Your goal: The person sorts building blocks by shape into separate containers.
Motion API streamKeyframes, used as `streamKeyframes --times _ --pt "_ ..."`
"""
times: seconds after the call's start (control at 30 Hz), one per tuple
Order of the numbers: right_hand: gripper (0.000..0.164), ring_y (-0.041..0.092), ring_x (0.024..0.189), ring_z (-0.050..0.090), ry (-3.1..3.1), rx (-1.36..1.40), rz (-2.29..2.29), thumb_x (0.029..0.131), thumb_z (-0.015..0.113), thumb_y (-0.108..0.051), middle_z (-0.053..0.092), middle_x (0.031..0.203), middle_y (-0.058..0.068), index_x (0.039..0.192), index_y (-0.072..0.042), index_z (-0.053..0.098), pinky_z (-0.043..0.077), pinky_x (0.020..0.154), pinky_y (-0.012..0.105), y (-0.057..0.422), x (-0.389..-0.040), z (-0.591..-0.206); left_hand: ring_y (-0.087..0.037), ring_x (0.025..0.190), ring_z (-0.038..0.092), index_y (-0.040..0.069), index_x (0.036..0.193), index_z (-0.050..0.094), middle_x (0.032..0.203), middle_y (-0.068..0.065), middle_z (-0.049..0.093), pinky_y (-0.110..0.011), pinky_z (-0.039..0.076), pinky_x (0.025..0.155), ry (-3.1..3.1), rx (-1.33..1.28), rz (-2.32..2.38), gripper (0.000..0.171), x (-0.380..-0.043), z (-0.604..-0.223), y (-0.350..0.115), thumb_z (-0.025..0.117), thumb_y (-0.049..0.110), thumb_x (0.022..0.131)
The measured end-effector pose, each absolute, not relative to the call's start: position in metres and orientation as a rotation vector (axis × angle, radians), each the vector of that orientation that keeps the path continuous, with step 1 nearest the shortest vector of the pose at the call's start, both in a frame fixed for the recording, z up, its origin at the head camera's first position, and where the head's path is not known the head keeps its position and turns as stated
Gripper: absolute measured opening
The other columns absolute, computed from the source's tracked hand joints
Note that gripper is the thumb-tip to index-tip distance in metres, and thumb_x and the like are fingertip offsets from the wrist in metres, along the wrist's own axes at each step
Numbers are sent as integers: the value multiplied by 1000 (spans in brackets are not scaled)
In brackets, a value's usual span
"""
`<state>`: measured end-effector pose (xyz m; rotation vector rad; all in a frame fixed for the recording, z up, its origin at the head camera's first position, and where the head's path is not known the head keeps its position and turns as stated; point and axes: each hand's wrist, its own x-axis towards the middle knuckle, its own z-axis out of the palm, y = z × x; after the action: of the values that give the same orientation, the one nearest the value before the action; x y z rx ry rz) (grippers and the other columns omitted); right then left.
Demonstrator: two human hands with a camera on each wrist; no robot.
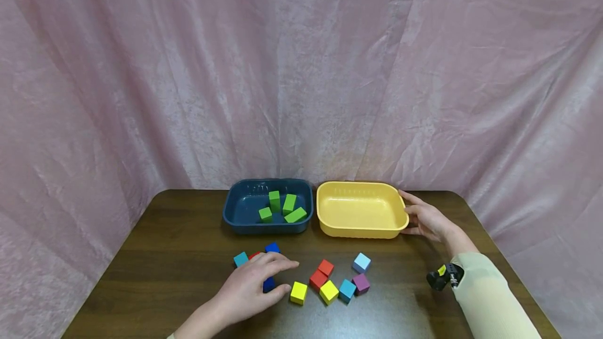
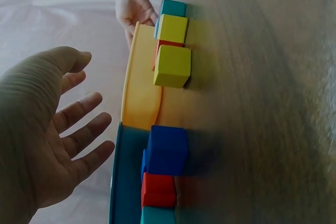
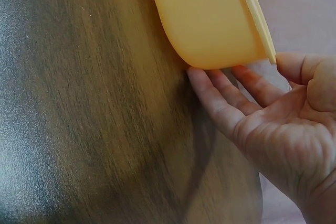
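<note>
My left hand (image 1: 252, 286) hovers over the left group of cubes, fingers apart and holding nothing. Partly hidden behind it are a red cube (image 1: 254, 255) and a dark blue cube (image 1: 269, 284); a teal cube (image 1: 241, 259) and another blue cube (image 1: 272, 247) show beside it. Just right of its thumb sits a yellow cube (image 1: 299, 293). At the right end of the yellow tray (image 1: 363, 232), my right hand (image 1: 426, 219) touches the outer wall with extended fingers, its thumb against the rim in the right wrist view.
A dark blue tray (image 1: 268, 228) stands left of the yellow one, with several green blocks (image 1: 295, 215) inside. Red cubes (image 1: 318, 279), a second yellow cube (image 1: 328, 292), a blue cube (image 1: 347, 291), a purple cube (image 1: 361, 283) and a light blue cube (image 1: 361, 262) lie in front. Pink curtain (image 1: 301, 67) hangs behind.
</note>
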<state>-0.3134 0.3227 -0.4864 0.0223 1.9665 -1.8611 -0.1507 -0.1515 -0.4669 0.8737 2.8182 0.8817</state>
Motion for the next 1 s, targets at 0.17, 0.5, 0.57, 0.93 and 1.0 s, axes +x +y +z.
streamKeyframes --times 0.17,0.5,0.57,0.93,1.0 --pt "70 24 114 61 1968 14 -1859 108 40 -9 27 158 27 166 -22 4 51 97 57 324 -314 -486 -11 117 55 44 139 60 130 20 58 -43 53 94 2812 862 890 42 -150 -469 -149 69 42 98" --pt "71 20 110 63 1978 12 -1857 108 41 -10 32 155 27 166 -21 1 51 97 56 326 -314 -486 -12 117 55 43 139 61 130 18 58 -45 53 93 2812 823 829 43 -156 -472 -146 70 41 96" --pt "71 20 110 63 1979 12 -1856 108 41 -10 33 154 27 166 -21 2 51 97 56 326 -314 -486 -12 115 55 41 139 62 129 18 58 -44 53 93 2808 834 797 43 -158 -473 -144 70 42 96" --pt "68 26 116 61 1973 13 -1851 109 39 -12 32 155 29 166 -21 4 50 98 56 324 -312 -486 -11 109 55 36 135 67 121 17 59 -42 52 90 2798 912 602 44 -164 -481 -138 75 41 92" --pt "67 27 116 61 1975 13 -1852 109 39 -12 31 156 29 166 -21 4 50 98 57 324 -312 -486 -11 109 55 36 134 67 121 17 59 -42 52 90 2793 925 592 44 -164 -482 -138 76 40 91"
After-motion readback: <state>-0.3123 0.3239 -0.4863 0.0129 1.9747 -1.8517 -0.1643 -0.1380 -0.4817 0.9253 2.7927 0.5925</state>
